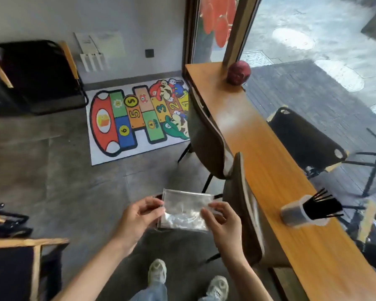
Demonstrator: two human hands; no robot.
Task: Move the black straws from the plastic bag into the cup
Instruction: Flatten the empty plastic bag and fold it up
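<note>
My left hand (139, 216) and right hand (220, 220) each pinch a side edge of the clear plastic bag (183, 210), held flat before me; it looks empty. The black straws (320, 206) stand in the cup (296, 213) on the desk (269, 161), to my right, nearer the right hand, their long axes fanning rightward. No legible writing on bag or cup.

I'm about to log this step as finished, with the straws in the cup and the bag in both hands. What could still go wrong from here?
1. The cup stands near the window-side edge of the counter, and the straws lean out that way; a bump might tip it.
2. The bag, held between the left hand and right hand, looks empty, but its crinkled plastic could hide a leftover straw.
</note>
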